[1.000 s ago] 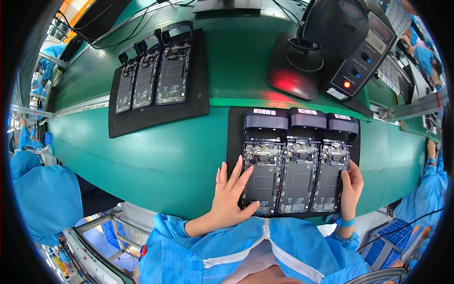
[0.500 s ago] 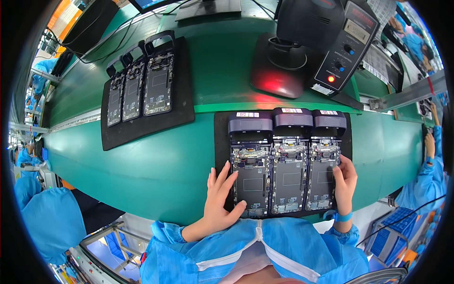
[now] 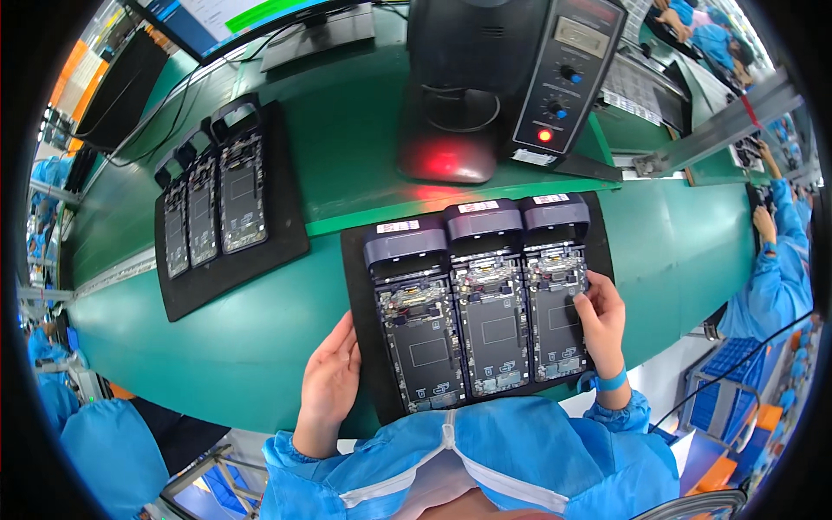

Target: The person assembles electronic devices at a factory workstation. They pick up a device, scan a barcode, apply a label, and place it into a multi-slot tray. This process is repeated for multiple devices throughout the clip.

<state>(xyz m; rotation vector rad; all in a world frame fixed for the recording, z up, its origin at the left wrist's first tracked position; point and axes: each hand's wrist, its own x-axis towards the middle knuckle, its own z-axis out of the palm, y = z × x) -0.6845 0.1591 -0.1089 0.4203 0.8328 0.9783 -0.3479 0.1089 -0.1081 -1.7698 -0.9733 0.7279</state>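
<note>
Three opened dark handheld devices point(image 3: 496, 334) lie side by side on a black mat point(image 3: 366, 325) in front of me. Their circuit boards are exposed, and a purple-black hood-like head stands at the far end of each. My right hand point(image 3: 604, 322) grips the rightmost device point(image 3: 555, 325), thumb on its face and fingers along its outer side. At the mat's left edge is my left hand point(image 3: 332, 377), palm turned upward and fingers stretched out. Its fingertips are by the mat's edge; whether they touch it I cannot tell.
Another black mat point(image 3: 279, 208) at the far left bears three similar opened devices point(image 3: 241, 191). Behind stand a black scanner on a base point(image 3: 446, 160) glowing red, a control box point(image 3: 568, 82) with blue-tipped knobs, and a monitor point(image 3: 251, 22). A co-worker's sleeve point(image 3: 776, 299) shows at right.
My left hand has come off the leftmost device to the mat's left edge, palm turning up. The mat with its devices now sits slightly tilted. My right hand stays on the right device. The view has shifted.
</note>
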